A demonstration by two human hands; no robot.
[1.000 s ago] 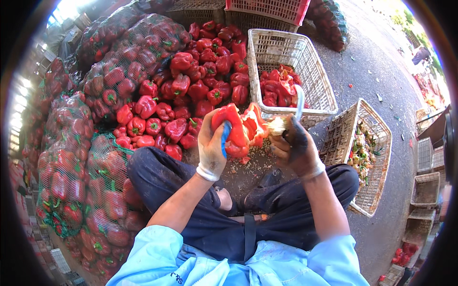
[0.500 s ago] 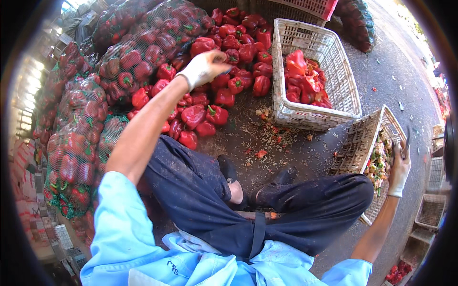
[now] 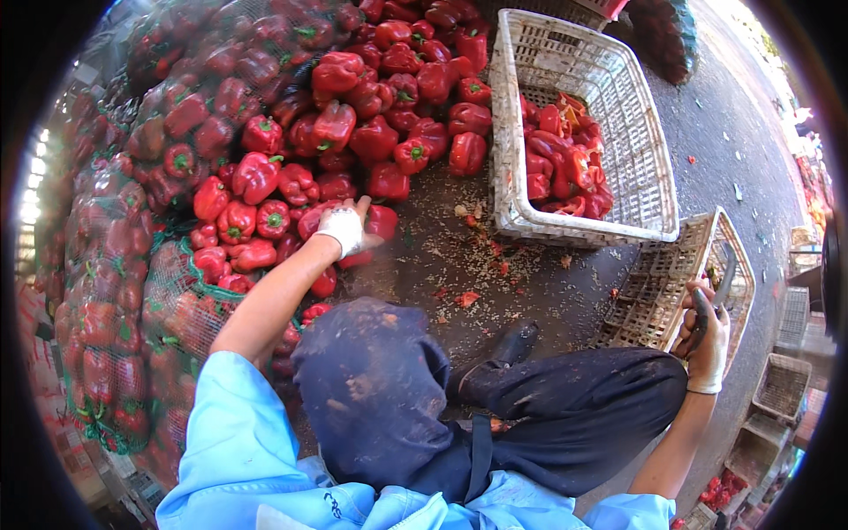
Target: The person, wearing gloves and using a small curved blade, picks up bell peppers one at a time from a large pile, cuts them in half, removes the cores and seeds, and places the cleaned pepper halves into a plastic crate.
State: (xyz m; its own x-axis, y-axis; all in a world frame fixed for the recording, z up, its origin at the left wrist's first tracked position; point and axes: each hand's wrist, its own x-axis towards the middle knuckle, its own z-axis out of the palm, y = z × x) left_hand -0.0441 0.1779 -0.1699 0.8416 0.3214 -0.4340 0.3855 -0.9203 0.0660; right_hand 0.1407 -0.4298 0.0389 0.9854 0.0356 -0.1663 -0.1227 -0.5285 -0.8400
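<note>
My left hand (image 3: 347,227), in a whitish glove with bare fingertips, closes round a red bell pepper (image 3: 382,223) at the near edge of a loose pile of red bell peppers (image 3: 375,137). My right hand (image 3: 707,340), also gloved, is wrapped round the dark handle of a knife (image 3: 726,276), its curved blade pointing up and away. That hand is over the near end of a tilted, dirty white crate (image 3: 649,296). Cut red pepper pieces (image 3: 570,163) lie inside a larger white plastic crate (image 3: 585,231) in front of me.
Mesh sacks full of red peppers (image 3: 102,327) stand along the left. Seeds and pepper scraps (image 3: 468,300) litter the dark floor between my foot and the crates. Another filled sack (image 3: 664,40) is at the far right, and several crates (image 3: 783,386) stand at the right edge.
My left hand has come down and nearer, onto a pepper by my knee. My left knee has risen. My right hand has turned and moved slightly nearer, showing more of the knife.
</note>
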